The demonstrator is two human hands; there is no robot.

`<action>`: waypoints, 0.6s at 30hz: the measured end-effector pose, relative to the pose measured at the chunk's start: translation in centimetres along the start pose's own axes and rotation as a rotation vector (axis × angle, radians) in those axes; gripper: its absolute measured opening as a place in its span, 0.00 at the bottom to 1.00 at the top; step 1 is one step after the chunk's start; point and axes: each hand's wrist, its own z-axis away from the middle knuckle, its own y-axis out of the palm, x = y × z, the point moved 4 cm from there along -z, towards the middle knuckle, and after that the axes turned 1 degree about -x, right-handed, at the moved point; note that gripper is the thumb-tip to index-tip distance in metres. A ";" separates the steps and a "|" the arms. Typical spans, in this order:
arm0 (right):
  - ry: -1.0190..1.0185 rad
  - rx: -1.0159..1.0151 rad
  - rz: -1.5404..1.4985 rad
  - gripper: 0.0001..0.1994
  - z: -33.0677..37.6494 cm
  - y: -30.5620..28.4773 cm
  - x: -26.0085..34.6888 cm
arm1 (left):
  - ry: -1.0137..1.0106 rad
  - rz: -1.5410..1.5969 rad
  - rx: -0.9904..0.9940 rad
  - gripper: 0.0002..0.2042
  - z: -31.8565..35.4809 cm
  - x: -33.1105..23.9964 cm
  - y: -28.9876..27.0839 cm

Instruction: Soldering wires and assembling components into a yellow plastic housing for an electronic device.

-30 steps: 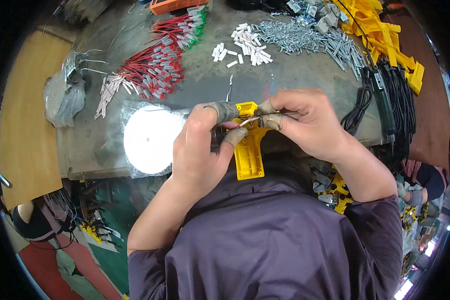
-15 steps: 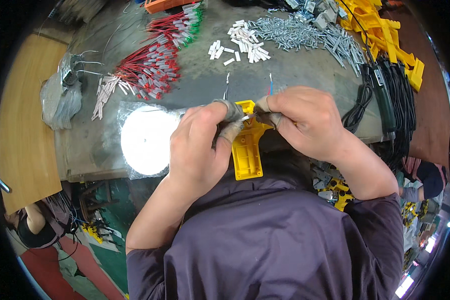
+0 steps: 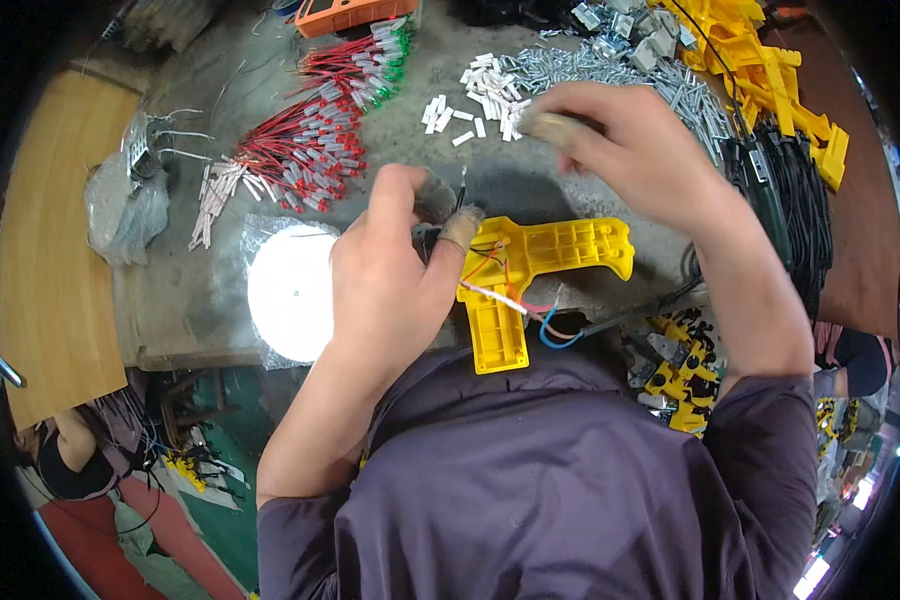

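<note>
A yellow plastic housing half with a side handle lies at the bench's near edge, its hollow side up. Red, white, blue and black wires run in and out of it. My left hand, with a covered thumb tip, is closed at the housing's upper left corner. Between its thumb and forefinger a black wire stands up, its bare end on top. My right hand is over the bench, thumb and forefinger tips together at the edge of a pile of small white sleeves. Whatever lies between those tips is hidden.
Red-wired parts with clear tubes lie at the left, beside a bright white disc on plastic wrap. Screws, yellow housings and black cables fill the right side. An orange device sits at the back.
My right hand has left the housing and moved up and right to the white sleeves. The housing's side handle and loose wires are now uncovered. My left hand stays near the housing.
</note>
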 end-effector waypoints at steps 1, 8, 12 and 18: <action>-0.250 0.022 0.174 0.10 -1.7 0.5 -0.3 | -0.033 0.033 0.026 0.17 0.0 0.1 0.1; -0.734 0.125 0.670 0.12 -5.8 6.5 -1.1 | -0.074 0.163 0.029 0.16 0.6 1.9 1.3; -0.434 0.177 0.415 0.15 -6.1 5.4 -0.4 | -0.061 0.204 0.001 0.15 0.5 1.9 1.3; -0.371 0.273 -0.139 0.12 -1.4 3.2 -0.4 | 0.044 0.175 -0.027 0.14 0.7 2.1 1.2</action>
